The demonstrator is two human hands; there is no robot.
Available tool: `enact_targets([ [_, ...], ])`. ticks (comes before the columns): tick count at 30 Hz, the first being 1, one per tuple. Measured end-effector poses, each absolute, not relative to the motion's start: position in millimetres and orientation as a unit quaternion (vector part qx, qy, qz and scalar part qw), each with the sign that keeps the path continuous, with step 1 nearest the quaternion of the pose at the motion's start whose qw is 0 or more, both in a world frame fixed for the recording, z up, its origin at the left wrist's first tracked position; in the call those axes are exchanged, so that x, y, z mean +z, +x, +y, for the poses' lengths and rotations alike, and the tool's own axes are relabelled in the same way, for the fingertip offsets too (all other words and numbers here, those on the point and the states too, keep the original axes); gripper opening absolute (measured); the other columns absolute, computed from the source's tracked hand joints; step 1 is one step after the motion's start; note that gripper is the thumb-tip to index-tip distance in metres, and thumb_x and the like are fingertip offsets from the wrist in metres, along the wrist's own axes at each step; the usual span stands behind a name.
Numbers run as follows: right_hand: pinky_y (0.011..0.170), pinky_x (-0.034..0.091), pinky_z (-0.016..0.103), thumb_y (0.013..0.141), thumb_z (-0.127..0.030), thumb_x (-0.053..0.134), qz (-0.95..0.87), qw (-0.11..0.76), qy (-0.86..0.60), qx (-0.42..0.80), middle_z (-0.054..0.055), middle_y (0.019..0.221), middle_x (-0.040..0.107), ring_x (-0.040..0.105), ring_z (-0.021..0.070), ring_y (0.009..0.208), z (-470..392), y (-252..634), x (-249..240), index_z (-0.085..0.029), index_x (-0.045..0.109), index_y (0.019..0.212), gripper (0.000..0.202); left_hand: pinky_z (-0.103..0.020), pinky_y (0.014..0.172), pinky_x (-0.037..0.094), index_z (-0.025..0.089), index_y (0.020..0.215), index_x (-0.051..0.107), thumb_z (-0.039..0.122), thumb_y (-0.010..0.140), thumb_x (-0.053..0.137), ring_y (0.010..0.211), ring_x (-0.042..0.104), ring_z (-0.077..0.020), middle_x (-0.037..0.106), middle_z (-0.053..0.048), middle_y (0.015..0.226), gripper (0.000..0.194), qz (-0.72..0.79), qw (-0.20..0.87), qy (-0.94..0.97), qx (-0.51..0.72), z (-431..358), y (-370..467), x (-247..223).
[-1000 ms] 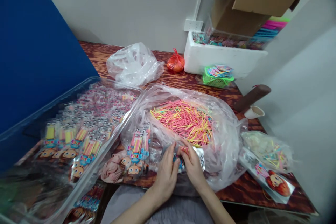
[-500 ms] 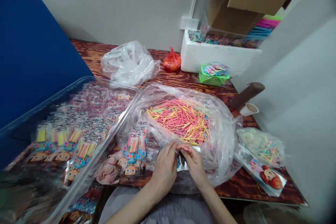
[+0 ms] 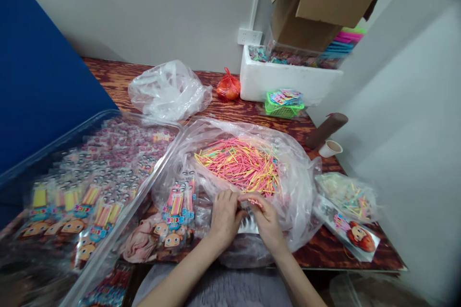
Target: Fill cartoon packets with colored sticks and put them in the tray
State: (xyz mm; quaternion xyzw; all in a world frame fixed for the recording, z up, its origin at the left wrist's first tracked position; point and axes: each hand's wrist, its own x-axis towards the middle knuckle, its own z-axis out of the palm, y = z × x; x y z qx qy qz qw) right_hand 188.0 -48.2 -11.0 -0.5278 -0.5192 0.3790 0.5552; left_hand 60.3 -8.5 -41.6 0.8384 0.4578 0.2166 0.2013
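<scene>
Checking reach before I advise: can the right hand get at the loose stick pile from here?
Probably yes: the right hand is just at the near edge of the stick pile, which lies exposed on top. It does seem to be holding a few sticks, which may hamper it.

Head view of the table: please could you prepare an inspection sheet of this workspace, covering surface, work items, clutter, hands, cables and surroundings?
Surface: wood-grain table, largely covered.
Work items: heap of pink and yellow sticks on an open clear bag; printed packets left of it; clear tub holding many more.
Clutter: crumpled bag, red bag, paper cup, pink cloth.
Hands: right hand pinches a few pinkish sticks; left hand beside it, grip hidden.
Cables: nothing seen; wall outlet shows no plug.
Surroundings: blue panel at left, white foam box and cardboard box behind.
</scene>
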Motion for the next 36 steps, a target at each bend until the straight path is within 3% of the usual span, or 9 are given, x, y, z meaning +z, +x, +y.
enact_targets([
  [3,0.088,0.047,0.033,0.091,-0.020,0.053,-0.523,0.557,-0.528,0.371,0.004,0.099,0.071,0.063,0.0213,0.097,-48.1,187.7,-9.5,-0.026,0.073,0.099,0.023,-0.035,0.078,0.040,0.018,0.086,0.057,0.019,0.088,0.060,0.087,0.053,-0.0229,0.058,-0.003,0.087,0.003,0.456,0.203,0.834,0.235,-2.4,59.6,-43.0],
  [9,0.087,0.050,0.034,0.093,-0.028,0.052,-0.514,0.545,-0.552,0.367,0.006,0.099,0.071,0.064,0.0215,0.094,-44.6,198.7,-14.6,-0.023,0.071,0.102,0.022,-0.033,0.074,0.039,0.019,0.082,0.062,0.020,0.095,0.049,0.083,0.053,-0.0212,0.058,-0.004,0.083,0.019,0.441,0.165,0.849,0.239,1.6,55.8,-42.8],
  [13,0.077,0.053,0.032,0.094,-0.031,0.049,-0.523,0.497,-0.595,0.355,0.006,0.098,0.071,0.066,0.0189,0.080,-23.6,221.6,-21.3,-0.022,0.063,0.113,0.026,-0.032,0.072,0.039,0.018,0.079,0.064,0.021,0.095,0.048,0.081,0.052,-0.0209,0.058,-0.005,0.082,0.023,0.438,0.119,0.862,0.227,1.1,55.4,-44.0],
  [19,0.071,0.050,0.032,0.089,-0.027,0.049,-0.574,0.429,-0.651,0.250,0.003,0.082,0.072,0.068,0.0227,0.081,18.2,250.7,-29.5,-0.023,0.064,0.087,0.016,-0.031,0.072,0.042,0.019,0.099,0.067,0.020,0.097,0.042,0.080,0.054,-0.0202,0.059,-0.006,0.082,0.025,0.428,0.125,0.853,0.272,-3.1,52.5,-50.2],
  [23,0.080,0.049,0.037,0.092,-0.032,0.048,-0.570,0.458,-0.637,0.244,0.007,0.093,0.073,0.067,0.0236,0.088,19.9,250.2,-25.3,-0.021,0.067,0.094,0.022,-0.032,0.076,0.045,0.017,0.103,0.067,0.019,0.098,0.038,0.085,0.057,-0.0205,0.063,-0.008,0.089,0.029,0.415,0.236,0.807,0.347,-5.2,48.4,-43.9],
  [27,0.095,0.046,0.040,0.095,-0.034,0.049,-0.551,0.523,-0.578,0.297,0.008,0.108,0.072,0.064,0.0234,0.103,5.8,240.2,-14.4,-0.022,0.069,0.104,0.026,-0.029,0.074,0.044,0.017,0.084,0.065,0.028,0.095,0.046,0.081,0.058,-0.0185,0.063,-0.004,0.083,0.025,0.458,0.421,0.665,0.414,-0.3,43.2,-25.1],
  [30,0.097,0.045,0.039,0.096,-0.033,0.050,-0.548,0.539,-0.564,0.303,0.007,0.112,0.071,0.063,0.0227,0.107,-4.9,231.1,-7.2,-0.024,0.069,0.107,0.024,-0.025,0.066,0.042,0.017,0.077,0.062,0.040,0.087,0.056,0.071,0.055,-0.0163,0.060,0.000,0.072,0.026,0.483,0.532,0.531,0.450,8.3,38.8,-12.6],
  [36,0.096,0.046,0.038,0.097,-0.029,0.049,-0.553,0.535,-0.556,0.315,0.006,0.112,0.070,0.062,0.0222,0.109,-18.2,217.0,1.3,-0.026,0.068,0.110,0.024,-0.021,0.062,0.040,0.017,0.074,0.060,0.042,0.073,0.070,0.064,0.051,-0.0122,0.057,0.003,0.068,0.027,0.465,0.601,0.447,0.473,16.2,33.4,-5.6],
])
